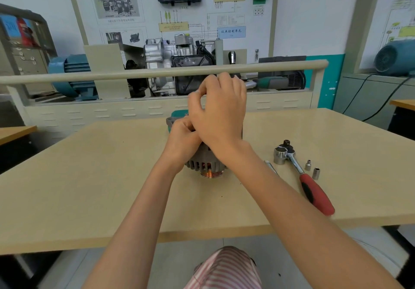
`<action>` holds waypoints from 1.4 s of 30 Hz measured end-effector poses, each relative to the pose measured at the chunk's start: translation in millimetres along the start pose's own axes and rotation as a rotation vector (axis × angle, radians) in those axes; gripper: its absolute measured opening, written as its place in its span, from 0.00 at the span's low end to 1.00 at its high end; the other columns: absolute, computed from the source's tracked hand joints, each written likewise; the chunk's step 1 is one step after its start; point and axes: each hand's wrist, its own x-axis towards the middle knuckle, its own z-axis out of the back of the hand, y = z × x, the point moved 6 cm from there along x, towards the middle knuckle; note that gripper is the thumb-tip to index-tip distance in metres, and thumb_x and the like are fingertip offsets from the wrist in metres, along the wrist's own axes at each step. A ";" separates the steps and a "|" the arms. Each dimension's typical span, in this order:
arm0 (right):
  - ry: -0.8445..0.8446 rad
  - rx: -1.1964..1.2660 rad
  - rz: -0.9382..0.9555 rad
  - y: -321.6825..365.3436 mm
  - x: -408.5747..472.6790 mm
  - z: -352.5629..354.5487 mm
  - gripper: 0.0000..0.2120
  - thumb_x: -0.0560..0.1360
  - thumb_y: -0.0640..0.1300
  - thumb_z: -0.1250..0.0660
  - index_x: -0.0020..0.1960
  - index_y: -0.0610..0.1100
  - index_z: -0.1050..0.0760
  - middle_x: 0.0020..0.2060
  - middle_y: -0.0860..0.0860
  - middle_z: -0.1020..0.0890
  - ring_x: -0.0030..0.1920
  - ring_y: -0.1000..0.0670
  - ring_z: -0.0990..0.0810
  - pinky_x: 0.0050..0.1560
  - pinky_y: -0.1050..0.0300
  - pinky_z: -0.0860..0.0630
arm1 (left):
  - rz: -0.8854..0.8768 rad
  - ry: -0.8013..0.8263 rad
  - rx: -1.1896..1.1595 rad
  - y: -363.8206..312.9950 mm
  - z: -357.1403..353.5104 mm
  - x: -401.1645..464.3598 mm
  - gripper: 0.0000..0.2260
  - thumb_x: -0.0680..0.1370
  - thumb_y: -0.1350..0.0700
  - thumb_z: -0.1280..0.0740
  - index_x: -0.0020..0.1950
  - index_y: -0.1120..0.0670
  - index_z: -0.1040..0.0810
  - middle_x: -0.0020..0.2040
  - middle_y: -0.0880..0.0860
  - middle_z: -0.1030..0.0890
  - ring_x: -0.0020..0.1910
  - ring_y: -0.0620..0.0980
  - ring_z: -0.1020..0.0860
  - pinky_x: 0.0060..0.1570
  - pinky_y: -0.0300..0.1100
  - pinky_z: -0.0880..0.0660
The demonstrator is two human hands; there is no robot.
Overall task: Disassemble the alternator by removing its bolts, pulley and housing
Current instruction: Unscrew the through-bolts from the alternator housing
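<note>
- Tan table has lots of bare room on its left side.
- Grey alternator stands mid-table, well back from the front edge.
- Right hand hovers above it, fingers curled; what it holds stays hidden.
- Left hand grips the alternator's top.
- Red-handled wrench lies near the right front edge.

Counter is a pale beige woodgrain. Alternator is dull grey with coppery windings showing through the slots. Ratchet is shiny chrome with a red and black handle, sockets beside it silver. Pink-and-white striped fabric down low.
</note>
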 end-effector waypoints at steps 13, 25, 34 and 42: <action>0.341 1.125 -0.437 -29.8 27.9 -29.1 0.24 0.77 0.37 0.46 0.22 0.43 0.37 0.21 0.49 0.30 0.29 0.54 0.27 0.43 0.64 0.27 | -0.005 0.131 -0.030 -2.5 -8.0 0.8 0.07 0.77 0.56 0.33 0.51 0.46 0.18 0.47 0.45 0.15 0.49 0.43 0.18 0.49 0.36 0.23; 0.026 -0.089 0.011 -13.2 -2.0 0.3 0.09 0.73 0.45 0.40 0.47 0.40 0.26 0.42 0.47 0.27 0.47 0.46 0.30 0.59 0.54 0.36 | -0.026 0.032 0.031 -5.6 -6.4 -0.7 0.28 0.74 0.70 0.38 0.22 0.42 0.22 0.22 0.40 0.23 0.25 0.32 0.26 0.25 0.23 0.36; 0.224 0.800 -0.289 -28.8 21.6 -11.8 0.19 0.77 0.37 0.44 0.27 0.35 0.33 0.27 0.43 0.32 0.33 0.49 0.31 0.39 0.57 0.33 | -0.027 0.115 0.017 -7.7 -8.8 0.6 0.09 0.78 0.54 0.34 0.47 0.41 0.18 0.44 0.42 0.15 0.46 0.39 0.19 0.44 0.33 0.27; 0.352 1.139 -0.444 -36.1 27.4 -30.7 0.28 0.80 0.41 0.50 0.21 0.43 0.34 0.23 0.51 0.27 0.33 0.54 0.25 0.56 0.55 0.29 | 0.003 0.102 -0.031 -3.3 -7.1 2.0 0.06 0.77 0.57 0.32 0.48 0.47 0.18 0.44 0.46 0.15 0.47 0.45 0.17 0.48 0.38 0.23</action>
